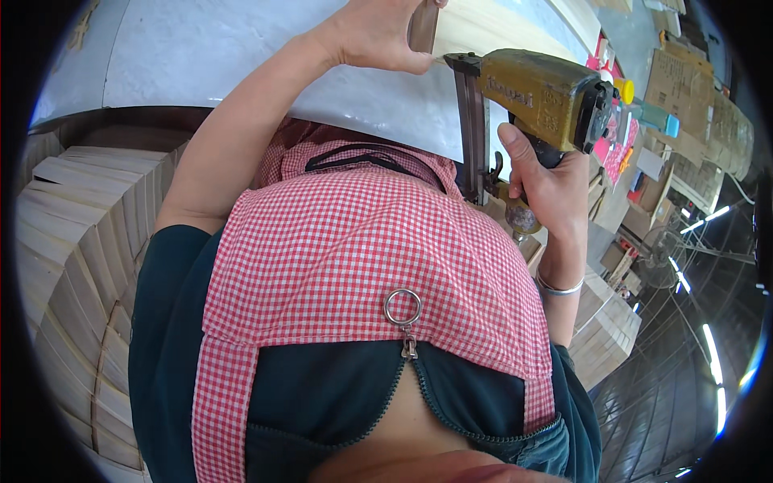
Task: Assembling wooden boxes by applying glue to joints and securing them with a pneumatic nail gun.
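Observation:
My right hand (555, 185) is wrapped round the grip of a yellow-and-black pneumatic nail gun (531, 92), its thumb raised beside the handle. The gun's nose rests close to a brown wooden strip (423, 30) and a pale wooden board (487, 32) at the top of the view. Around the brown strip my left hand (378, 36) is closed, thumb on its near end; the other fingers are partly cut off by the upper edge. The gun's long nail magazine (473, 129) points down toward my apron.
A pale, shiny-topped table (201, 56) lies before me. Stacked wooden slats (105, 217) stand at my left. To the right are a bottle with a blue-green cap (656, 119), cardboard boxes (676, 88), more stacked wood (604, 322) and a fan (660, 249).

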### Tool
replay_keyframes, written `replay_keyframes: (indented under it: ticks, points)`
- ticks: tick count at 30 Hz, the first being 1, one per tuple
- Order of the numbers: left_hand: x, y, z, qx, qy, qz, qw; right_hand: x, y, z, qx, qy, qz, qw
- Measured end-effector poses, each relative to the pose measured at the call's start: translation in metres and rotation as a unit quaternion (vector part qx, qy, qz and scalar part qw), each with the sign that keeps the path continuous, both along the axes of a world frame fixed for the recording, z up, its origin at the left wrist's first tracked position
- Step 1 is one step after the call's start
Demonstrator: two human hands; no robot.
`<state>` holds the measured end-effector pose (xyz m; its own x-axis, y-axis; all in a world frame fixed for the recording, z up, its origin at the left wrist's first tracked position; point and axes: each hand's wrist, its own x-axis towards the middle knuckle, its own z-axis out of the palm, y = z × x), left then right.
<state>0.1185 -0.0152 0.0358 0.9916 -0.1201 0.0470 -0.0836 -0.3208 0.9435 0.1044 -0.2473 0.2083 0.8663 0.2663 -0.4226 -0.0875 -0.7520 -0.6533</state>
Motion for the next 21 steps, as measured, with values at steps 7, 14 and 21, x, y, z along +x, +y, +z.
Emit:
replay_keyframes:
  ticks: [7, 14, 21]
  points:
    - [-0.002, 0.004, -0.009, -0.007, -0.051, 0.018, 0.998, 0.003, 0.01, 0.003, -0.056, -0.041, 0.057, 0.996]
    - [-0.003, 0.002, -0.016, -0.002, -0.12, 0.041, 0.992, 0.026, 0.022, 0.006, -0.024, -0.059, 0.079, 0.995]
    - [-0.002, 0.001, -0.023, -0.032, -0.159, 0.05, 0.985, 0.039, 0.03, 0.003, -0.047, -0.031, 0.088, 0.995]
